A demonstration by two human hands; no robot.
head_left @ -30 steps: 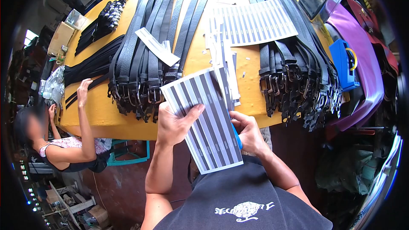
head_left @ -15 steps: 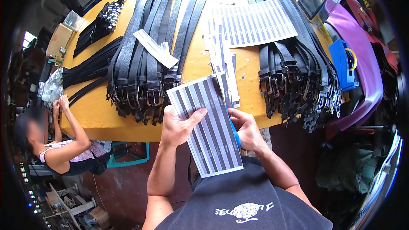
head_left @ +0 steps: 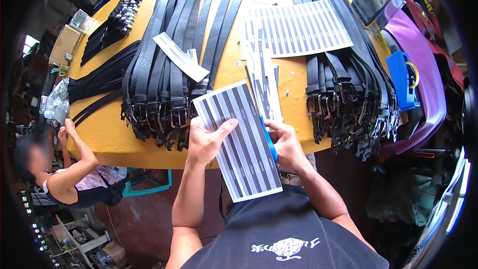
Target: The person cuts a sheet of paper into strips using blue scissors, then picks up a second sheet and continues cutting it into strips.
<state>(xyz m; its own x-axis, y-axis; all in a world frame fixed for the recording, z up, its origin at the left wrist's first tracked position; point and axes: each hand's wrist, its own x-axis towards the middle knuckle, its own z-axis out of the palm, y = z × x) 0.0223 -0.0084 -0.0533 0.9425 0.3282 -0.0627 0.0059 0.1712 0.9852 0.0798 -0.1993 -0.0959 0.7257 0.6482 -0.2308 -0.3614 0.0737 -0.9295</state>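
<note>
My left hand (head_left: 209, 142) grips a sheet of printed label strips (head_left: 244, 144), thumb on top and fingers beneath. The sheet carries dark and pale grey bands and is held tilted, off the table's near edge. My right hand (head_left: 286, 147) is closed around the blue handles of a pair of scissors (head_left: 269, 139) at the sheet's right edge. The blades are mostly hidden by the sheet. Just beyond it, loose cut paper strips (head_left: 264, 82) lie in a pile. A larger striped sheet (head_left: 298, 27) rests further back, partly over black belts.
Buckled black belts (head_left: 174, 60) hang over the near edge at left, more belts (head_left: 343, 84) at right. A blue case (head_left: 402, 80) stands by the right edge of the yellow table (head_left: 219, 154). At left, a co-worker (head_left: 74, 174) handles a clear plastic bag (head_left: 57, 104).
The sheet and both hands have shifted slightly up. The dark scissor blade seen along the sheet's right edge before is now mostly out of sight. The view has moved a little.
</note>
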